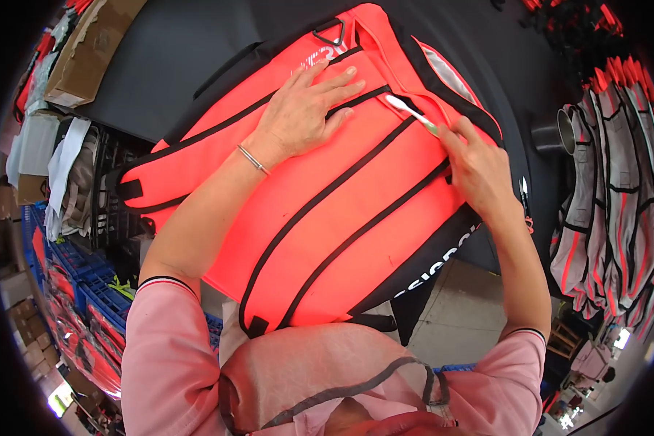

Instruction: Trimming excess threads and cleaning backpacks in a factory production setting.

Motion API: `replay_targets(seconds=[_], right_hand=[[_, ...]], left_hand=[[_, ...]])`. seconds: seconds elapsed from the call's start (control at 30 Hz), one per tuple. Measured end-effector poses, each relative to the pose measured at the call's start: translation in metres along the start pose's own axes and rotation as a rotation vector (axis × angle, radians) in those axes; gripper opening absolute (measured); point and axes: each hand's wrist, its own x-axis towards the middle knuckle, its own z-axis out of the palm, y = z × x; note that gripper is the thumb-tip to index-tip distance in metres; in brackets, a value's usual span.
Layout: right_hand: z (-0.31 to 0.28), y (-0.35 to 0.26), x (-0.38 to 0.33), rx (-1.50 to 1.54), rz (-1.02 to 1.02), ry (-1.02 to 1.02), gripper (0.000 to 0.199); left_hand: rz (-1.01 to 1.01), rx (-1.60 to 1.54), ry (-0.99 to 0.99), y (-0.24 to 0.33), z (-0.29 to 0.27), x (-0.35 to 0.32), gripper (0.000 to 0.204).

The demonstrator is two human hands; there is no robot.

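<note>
A bright coral-red backpack (327, 211) with black trim lies across the dark table, its shoulder straps facing up. My left hand (301, 112) rests on the upper part of the left strap, fingers spread and nothing held. In my right hand (479, 171) is a toothbrush (413, 111) with a white head and a partly green handle. Its head lies at the seam near the top of the right strap; whether the bristles touch the fabric I cannot tell. Above my left fingers a dark metal ring (330, 33) sits at the bag's upper edge.
Beyond the bag spreads the dark tabletop (182, 62), with a cardboard box (94, 47) at far left. Blue crates (98, 291) stand lower left. On the right are a metal cup (559, 132), small snips (525, 195) and hanging grey pieces with black edging (614, 196).
</note>
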Motion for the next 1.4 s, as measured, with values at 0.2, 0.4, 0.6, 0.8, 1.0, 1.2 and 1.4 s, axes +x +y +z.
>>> replay_targets(seconds=[0.2, 0.4, 0.6, 0.8, 1.0, 1.2, 1.4], right_hand=[[0.005, -0.002, 0.029, 0.032, 0.101, 0.112, 0.017], [0.031, -0.008, 0.077, -0.007, 0.112, 0.104, 0.015], [-0.004, -0.008, 0.004, 0.001, 0.089, -0.102, 0.019], [0.024, -0.001, 0.029, 0.082, 0.062, 0.054, 0.02], [-0.05, 0.001, -0.042, 0.094, 0.333, -0.029, 0.007], [-0.054, 0.076, -0.191, -0.137, 0.742, 0.329, 0.017], [-0.04, 0.07, -0.233, -0.308, 0.78, 0.276, 0.027]], left_hand=[[-0.005, 0.015, 0.002, 0.001, 0.0, 0.001, 0.042], [-0.014, -0.028, -0.001, 0.006, 0.0, 0.003, 0.042], [-0.062, -0.049, -0.008, 0.002, 0.0, -0.005, 0.04], [-0.002, -0.089, -0.021, 0.002, 0.001, 0.009, 0.041], [0.005, -0.084, 0.014, -0.01, -0.003, 0.001, 0.042], [-0.103, -0.401, -0.026, -0.03, -0.013, 0.006, 0.041], [-0.338, -0.098, 0.172, -0.063, -0.08, 0.02, 0.061]])
